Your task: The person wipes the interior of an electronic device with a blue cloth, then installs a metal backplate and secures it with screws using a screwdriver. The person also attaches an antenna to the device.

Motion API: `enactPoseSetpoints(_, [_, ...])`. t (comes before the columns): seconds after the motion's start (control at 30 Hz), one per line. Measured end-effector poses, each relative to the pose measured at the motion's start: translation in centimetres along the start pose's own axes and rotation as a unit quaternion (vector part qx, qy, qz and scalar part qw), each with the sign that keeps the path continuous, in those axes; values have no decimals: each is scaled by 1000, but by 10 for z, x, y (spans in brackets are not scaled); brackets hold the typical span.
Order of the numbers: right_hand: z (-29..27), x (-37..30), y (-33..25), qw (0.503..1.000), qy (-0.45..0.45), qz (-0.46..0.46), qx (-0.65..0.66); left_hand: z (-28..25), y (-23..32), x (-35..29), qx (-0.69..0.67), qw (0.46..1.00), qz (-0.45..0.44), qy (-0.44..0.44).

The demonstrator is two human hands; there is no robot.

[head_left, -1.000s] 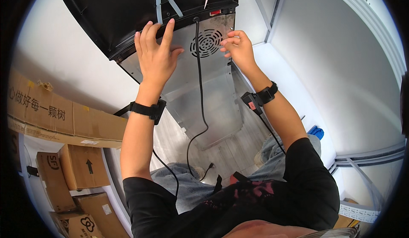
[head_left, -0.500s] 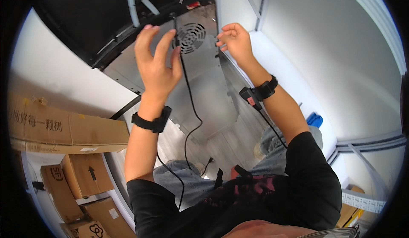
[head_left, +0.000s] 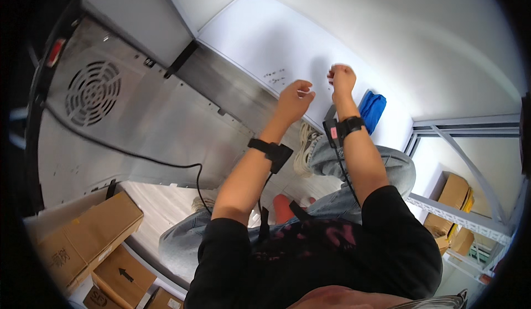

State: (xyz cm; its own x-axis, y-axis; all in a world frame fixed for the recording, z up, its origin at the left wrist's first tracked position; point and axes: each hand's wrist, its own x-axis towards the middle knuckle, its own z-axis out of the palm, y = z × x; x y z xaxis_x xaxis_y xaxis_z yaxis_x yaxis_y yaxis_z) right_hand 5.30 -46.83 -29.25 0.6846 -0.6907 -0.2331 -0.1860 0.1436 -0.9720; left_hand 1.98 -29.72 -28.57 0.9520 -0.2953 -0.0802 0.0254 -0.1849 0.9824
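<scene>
My left hand (head_left: 295, 101) is above the front edge of the white shelf (head_left: 235, 24), its fingers loosely curved and apart from the thumb, with nothing visible in them. Close by to the right, my right hand (head_left: 343, 81) has its fingers curled in over the same shelf; whether something small is between them is hidden. Several tiny dark pieces, screw-like in look, form a small group of loose hardware (head_left: 275, 77) on the shelf just beyond my left hand. A folded blue cloth or bag (head_left: 373, 111) lies right of my right wrist. Each wrist wears a black strapped device.
At left stands a large grey metal panel (head_left: 160, 126) with a round slotted vent (head_left: 94, 92). A black cable (head_left: 138, 154) hangs across it toward my knee. Cardboard boxes (head_left: 91, 237) fill the lower left. A white rack (head_left: 459, 215) with more boxes stands at right.
My view has turned to the right, from the metal panel toward the white shelf. Both hands have moved right, away from the panel; the left hand's spread fingers have curved in.
</scene>
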Motion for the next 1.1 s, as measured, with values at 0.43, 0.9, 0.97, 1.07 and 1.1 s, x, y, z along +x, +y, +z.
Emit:
enactPoseSetpoints(0.43, [-39,4,125,856,162,102,-481,109,-117,34,-122,966,-211,-89])
enactPoseSetpoints(0.9, [7,-12,63,978,71,-96,-169,33,-40,46,-141,976,-123,-113])
enactPoseSetpoints(0.97, [31,-35,32,989,2,-116,-86,-6,-4,39,-158,979,-107,-69])
enactPoseSetpoints(1.07, [68,-88,-20,981,-159,-109,2,-74,57,15,-163,983,-84,-19])
enactPoseSetpoints(1.1, [78,-107,-32,967,-195,-164,21,-96,74,6,-152,985,-82,-6])
